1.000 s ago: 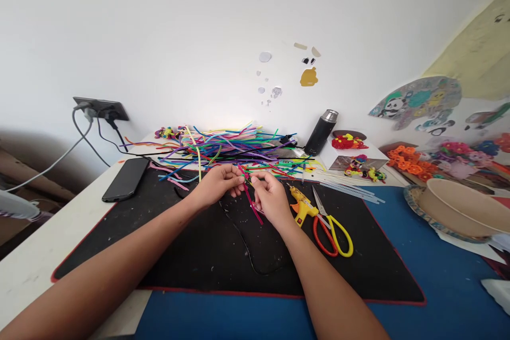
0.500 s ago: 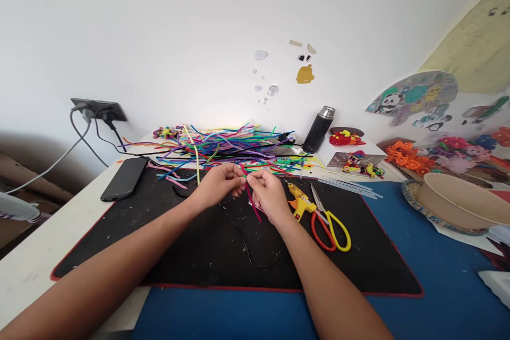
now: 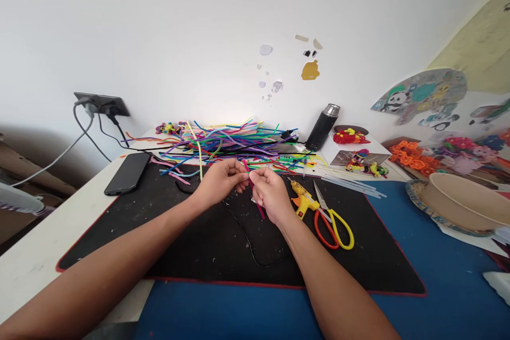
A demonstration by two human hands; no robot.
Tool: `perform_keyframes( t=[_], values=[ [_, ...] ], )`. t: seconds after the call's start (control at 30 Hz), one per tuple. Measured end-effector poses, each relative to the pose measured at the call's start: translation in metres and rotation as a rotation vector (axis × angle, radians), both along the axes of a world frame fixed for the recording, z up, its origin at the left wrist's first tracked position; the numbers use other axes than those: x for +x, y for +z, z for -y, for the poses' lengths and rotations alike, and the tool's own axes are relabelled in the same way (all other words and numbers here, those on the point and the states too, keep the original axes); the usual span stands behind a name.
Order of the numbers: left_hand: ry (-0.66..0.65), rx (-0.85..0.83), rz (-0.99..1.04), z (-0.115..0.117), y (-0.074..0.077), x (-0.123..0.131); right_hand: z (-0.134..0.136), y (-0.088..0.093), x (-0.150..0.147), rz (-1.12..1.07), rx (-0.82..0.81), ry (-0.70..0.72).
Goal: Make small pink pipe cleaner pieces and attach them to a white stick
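1. One white counter (image 3: 27, 276) ran along the wall on my feed, with a blue surface (image 3: 223, 311) showing at the near and right sides.
2. Next in size, a black mat (image 3: 187, 255) with red edging lay in the middle.
3. Behind it I saw a heap of fuzzy stems (image 3: 231, 141) in many colours, some ends reaching over the mat's far edge.
4. A black flask (image 3: 322, 130) with a silver cap stood right of the heap.
5. Scissors (image 3: 329, 216) with one red and one yellow handle lay on the mat, tips toward the wall.
6. Both hands were close together: the left hand (image 3: 222, 180) and the right hand (image 3: 271, 191) each pinched a magenta stem (image 3: 261, 211). I couldn't tell whether their fingertips touched.
7. The phone (image 3: 127, 173) lay at the mat's far left corner.
8. A yellow glue gun (image 3: 306, 203) lay between the right hand and the scissors.
9. Thinnest of all, the magenta stem slanted above the mat, its lower end beside the right hand.
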State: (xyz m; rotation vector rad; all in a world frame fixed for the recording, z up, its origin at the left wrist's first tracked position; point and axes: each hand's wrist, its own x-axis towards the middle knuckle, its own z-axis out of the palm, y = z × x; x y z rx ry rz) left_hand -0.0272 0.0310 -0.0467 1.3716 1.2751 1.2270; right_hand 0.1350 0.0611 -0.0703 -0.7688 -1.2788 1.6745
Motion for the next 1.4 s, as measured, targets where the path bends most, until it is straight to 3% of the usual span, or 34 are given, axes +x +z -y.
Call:
perform_keyframes(
  t=[0.27,0.6,0.83,0.93,1.17,1.27,1.4],
  values=[
    [0.009,0.045,0.013,0.002,0.004,0.002,0.004,0.003,-0.002,-0.088,-0.010,0.016],
    [-0.025,0.004,0.020,-0.001,-0.003,0.001,0.003,-0.002,-0.004,-0.108,-0.088,-0.004],
    [-0.047,0.065,0.005,0.004,0.008,0.005,0.002,0.004,0.000,-0.160,-0.149,0.039],
    [-0.054,0.109,-0.085,0.010,0.013,0.006,0.001,0.006,0.001,-0.192,-0.165,0.051],
    [0.026,0.327,-0.547,0.018,0.018,0.000,0.003,0.010,0.002,-0.189,-0.149,0.046],
    [0.063,0.294,-0.463,0.015,0.018,-0.002,0.002,0.009,0.002,-0.174,-0.132,0.051],
    [0.106,0.151,-0.147,0.008,0.018,-0.003,0.000,0.008,0.003,-0.117,-0.036,0.015]
  ],
)
